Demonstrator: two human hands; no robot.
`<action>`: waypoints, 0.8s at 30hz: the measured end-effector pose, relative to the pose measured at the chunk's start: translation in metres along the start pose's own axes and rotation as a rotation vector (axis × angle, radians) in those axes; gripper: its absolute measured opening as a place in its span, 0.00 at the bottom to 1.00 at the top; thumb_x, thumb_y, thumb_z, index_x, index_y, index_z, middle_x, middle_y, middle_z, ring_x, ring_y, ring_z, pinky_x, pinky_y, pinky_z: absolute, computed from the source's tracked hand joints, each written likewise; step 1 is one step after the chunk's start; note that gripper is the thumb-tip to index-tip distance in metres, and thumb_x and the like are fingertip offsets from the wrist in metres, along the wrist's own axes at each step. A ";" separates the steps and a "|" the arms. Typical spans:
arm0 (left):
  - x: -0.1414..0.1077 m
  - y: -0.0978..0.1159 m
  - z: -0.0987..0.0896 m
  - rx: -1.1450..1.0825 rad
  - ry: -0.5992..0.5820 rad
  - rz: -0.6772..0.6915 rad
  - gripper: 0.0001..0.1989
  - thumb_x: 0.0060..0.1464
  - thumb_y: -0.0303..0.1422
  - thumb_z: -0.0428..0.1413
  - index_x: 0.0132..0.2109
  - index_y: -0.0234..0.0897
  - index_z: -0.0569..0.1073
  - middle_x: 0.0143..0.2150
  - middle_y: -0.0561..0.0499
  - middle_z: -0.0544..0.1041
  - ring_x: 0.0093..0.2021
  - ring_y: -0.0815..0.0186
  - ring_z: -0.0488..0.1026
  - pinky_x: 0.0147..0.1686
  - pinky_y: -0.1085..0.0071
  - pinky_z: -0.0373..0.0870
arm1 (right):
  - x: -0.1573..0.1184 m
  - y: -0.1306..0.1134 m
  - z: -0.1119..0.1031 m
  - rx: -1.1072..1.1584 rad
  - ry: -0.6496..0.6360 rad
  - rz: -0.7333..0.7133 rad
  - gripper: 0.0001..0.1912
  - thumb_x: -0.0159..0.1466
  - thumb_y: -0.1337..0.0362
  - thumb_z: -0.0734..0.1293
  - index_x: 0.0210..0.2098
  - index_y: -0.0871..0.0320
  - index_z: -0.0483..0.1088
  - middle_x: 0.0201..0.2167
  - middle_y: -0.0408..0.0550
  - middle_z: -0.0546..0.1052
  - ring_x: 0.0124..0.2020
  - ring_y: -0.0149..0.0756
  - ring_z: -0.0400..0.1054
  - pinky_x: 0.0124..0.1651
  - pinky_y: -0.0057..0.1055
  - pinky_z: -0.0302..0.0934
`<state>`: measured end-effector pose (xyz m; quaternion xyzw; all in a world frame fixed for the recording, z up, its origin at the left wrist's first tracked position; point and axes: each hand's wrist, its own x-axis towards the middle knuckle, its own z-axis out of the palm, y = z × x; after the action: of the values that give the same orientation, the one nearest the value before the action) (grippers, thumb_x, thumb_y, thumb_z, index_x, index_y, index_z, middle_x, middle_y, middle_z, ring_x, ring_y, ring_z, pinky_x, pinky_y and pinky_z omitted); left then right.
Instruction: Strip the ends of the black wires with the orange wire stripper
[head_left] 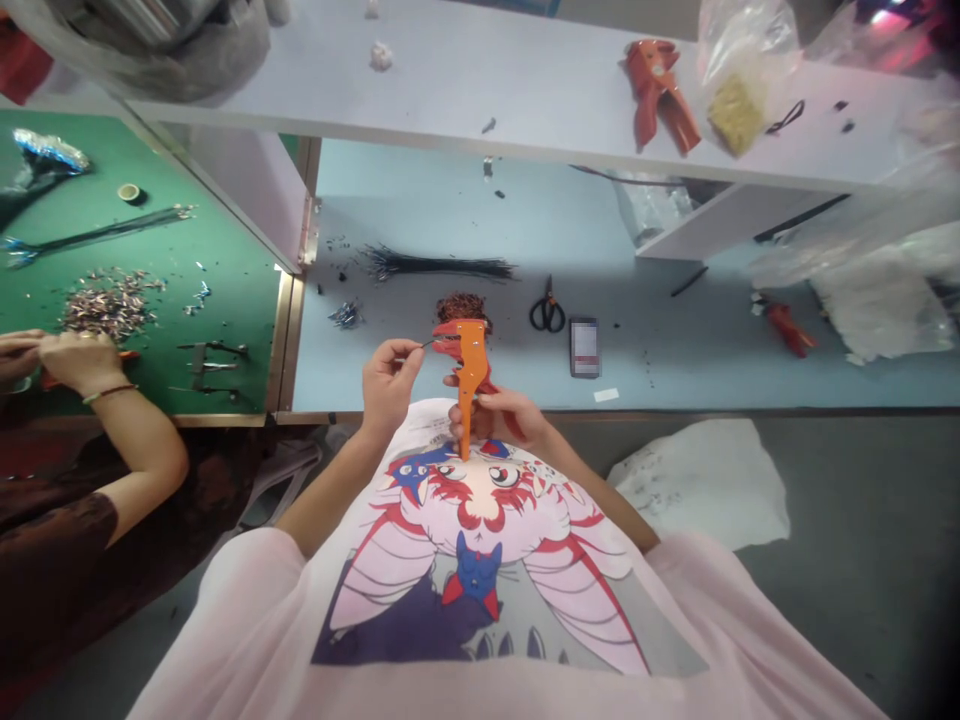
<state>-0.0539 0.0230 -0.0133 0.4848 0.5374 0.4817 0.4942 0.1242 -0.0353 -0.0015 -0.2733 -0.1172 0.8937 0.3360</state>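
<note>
My left hand [391,385] pinches a thin black wire [429,345], whose far end reaches the jaws of an orange and red wire stripper [472,355]. Wrapped round the stripper's handles is my right hand [517,415], just in front of my shirt. Beyond the tool's head lies a pile of reddish-brown wire pieces [461,308], partly hidden by it. A bundle of long black wires [450,266] lies farther back on the blue table. Small silvery pieces [346,314] sit to the left.
Black scissors [548,308] and a phone [585,347] lie right of the stripper. Across the back runs a white shelf [450,90] with another stripper [660,95]. At a green table [247,300] on the left, a person's hands [82,360] are working.
</note>
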 end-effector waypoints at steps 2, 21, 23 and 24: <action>-0.003 0.000 0.000 -0.006 0.029 0.043 0.07 0.51 0.35 0.57 0.34 0.36 0.73 0.33 0.52 0.74 0.34 0.71 0.70 0.36 0.76 0.66 | -0.003 0.002 0.001 -0.007 -0.049 -0.001 0.26 0.56 0.61 0.63 0.54 0.56 0.58 0.33 0.46 0.75 0.33 0.38 0.71 0.38 0.40 0.65; -0.029 0.029 -0.006 0.187 -0.052 0.335 0.04 0.51 0.29 0.56 0.29 0.37 0.71 0.28 0.53 0.71 0.31 0.70 0.66 0.35 0.72 0.65 | -0.008 0.008 0.003 -0.101 -0.121 -0.043 0.27 0.54 0.58 0.67 0.51 0.57 0.57 0.31 0.46 0.74 0.32 0.38 0.72 0.36 0.39 0.66; -0.032 0.028 -0.004 0.159 -0.145 0.190 0.05 0.51 0.30 0.55 0.28 0.37 0.70 0.26 0.54 0.70 0.29 0.70 0.66 0.34 0.72 0.65 | -0.009 0.007 0.004 -0.116 -0.123 -0.038 0.27 0.54 0.58 0.67 0.50 0.57 0.57 0.31 0.46 0.74 0.31 0.38 0.72 0.35 0.38 0.66; -0.033 0.027 -0.002 0.124 -0.183 0.111 0.06 0.51 0.31 0.55 0.28 0.37 0.70 0.26 0.54 0.70 0.29 0.70 0.66 0.33 0.72 0.65 | -0.009 0.007 0.005 -0.123 -0.123 -0.033 0.27 0.54 0.58 0.67 0.50 0.57 0.57 0.31 0.46 0.74 0.31 0.38 0.72 0.35 0.38 0.66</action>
<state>-0.0536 -0.0081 0.0158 0.5853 0.4912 0.4279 0.4827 0.1235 -0.0463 0.0033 -0.2363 -0.1968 0.8942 0.3252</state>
